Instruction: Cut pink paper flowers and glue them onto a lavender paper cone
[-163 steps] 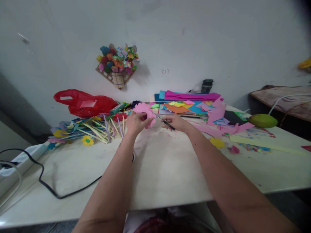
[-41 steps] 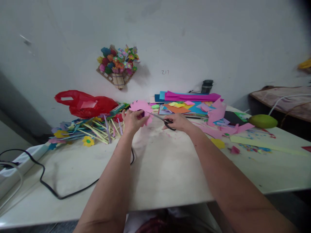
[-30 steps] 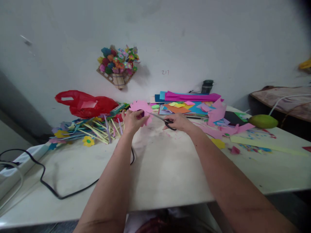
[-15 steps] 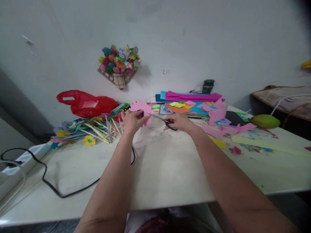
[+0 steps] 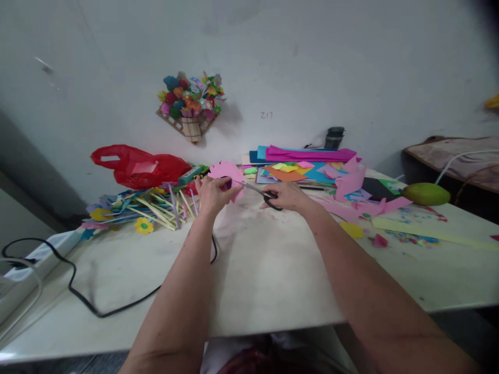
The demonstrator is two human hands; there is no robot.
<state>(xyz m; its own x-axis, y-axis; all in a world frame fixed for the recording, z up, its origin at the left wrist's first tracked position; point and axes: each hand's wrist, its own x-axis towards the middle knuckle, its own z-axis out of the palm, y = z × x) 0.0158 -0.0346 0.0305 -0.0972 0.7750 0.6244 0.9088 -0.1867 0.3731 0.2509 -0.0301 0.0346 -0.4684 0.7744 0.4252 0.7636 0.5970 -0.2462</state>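
Observation:
My left hand (image 5: 215,195) pinches a small dark purple piece (image 5: 228,183), partly hidden by the fingers. Just behind it lies or hangs a pink scallop-edged paper shape (image 5: 225,170); I cannot tell whether my fingers grip that too. My right hand (image 5: 287,197) is closed on the black handles of a pair of scissors (image 5: 255,188). The blades point left, with their tips close to the purple piece. Both hands are above the far middle of the white table (image 5: 273,280).
Left are a red plastic bag (image 5: 142,169), several paper flowers and strips (image 5: 156,210), a power strip (image 5: 42,254) and black cable (image 5: 97,314). Right are coloured sheets (image 5: 312,155), pink scraps (image 5: 351,184), a yellow-green fruit (image 5: 425,194). A flower decoration (image 5: 191,106) hangs on the wall.
Almost nothing differs. Both hands, the scissors and the pink paper stay in nearly the same place, with only a tiny shift in my right hand.

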